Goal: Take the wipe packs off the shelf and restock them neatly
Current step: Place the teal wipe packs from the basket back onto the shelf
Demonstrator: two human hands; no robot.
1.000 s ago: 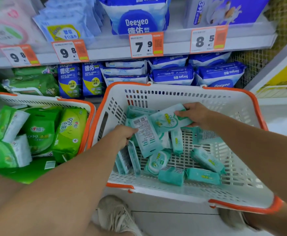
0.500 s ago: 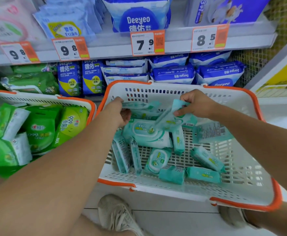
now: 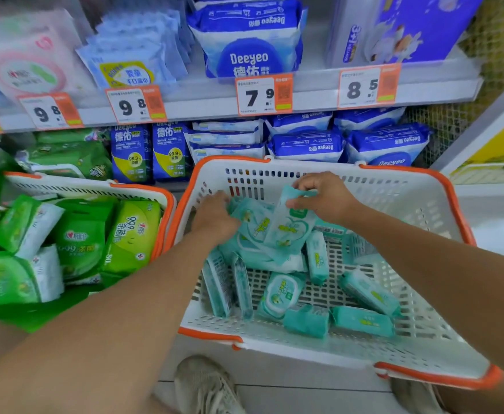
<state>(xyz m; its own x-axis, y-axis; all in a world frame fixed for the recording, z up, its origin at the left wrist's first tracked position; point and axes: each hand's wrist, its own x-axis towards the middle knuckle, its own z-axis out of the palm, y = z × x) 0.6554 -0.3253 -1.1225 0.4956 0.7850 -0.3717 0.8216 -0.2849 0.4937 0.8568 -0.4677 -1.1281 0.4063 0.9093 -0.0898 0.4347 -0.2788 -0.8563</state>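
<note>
- The right grip [image 3: 324, 198] pinches the top of a teal wipe pack [image 3: 289, 225] and holds it up over the white basket [image 3: 418, 204].
- The left grip [image 3: 215, 216], just beside it, curls its fingers round another teal pack [image 3: 249, 218].
- Below both grips, more teal packs [image 3: 364, 319] lie loose in the basket.
- Left of the grips sits a basket of green packs [image 3: 131, 234].

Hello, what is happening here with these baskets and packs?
A person crouches before a store shelf, both hands inside a white basket of teal wipe packs. The right hand pinches one teal pack by its top edge; the left hand grips another pack beside it. A second basket holds green packs.
</note>
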